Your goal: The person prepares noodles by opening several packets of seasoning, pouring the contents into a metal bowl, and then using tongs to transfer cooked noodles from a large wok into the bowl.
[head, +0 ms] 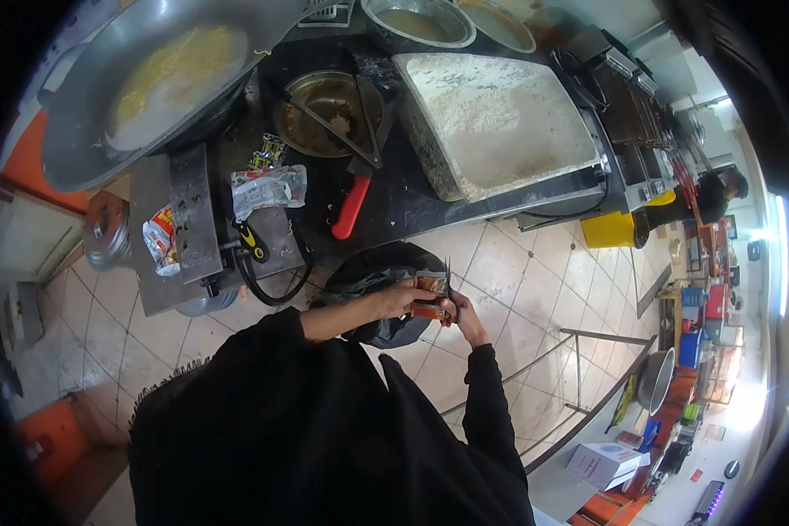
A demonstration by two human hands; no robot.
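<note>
My left hand (396, 298) grips small seasoning sachets (429, 309), one orange-red and one with brownish contents. In my right hand (467, 319) is a pair of dark scissors (448, 271). Their blades point away from me, up along the right edge of the sachets. Whether the blades touch the foil is too small to tell. Both hands are close together over a bin lined with a black plastic bag (361, 269), which stands on the floor against the worktop. My fingers partly cover the sachets and the scissor handles.
A large wok (79, 141) with noodles in cloudy liquid stands at upper left. Red-handled tongs (352, 209) lie across a metal bowl (289, 135). Torn wrappers (269, 191) and a yellow-black tool (252, 242) lie nearby. A big pale tub (444, 158) sits right. Another person (717, 197) is farther off.
</note>
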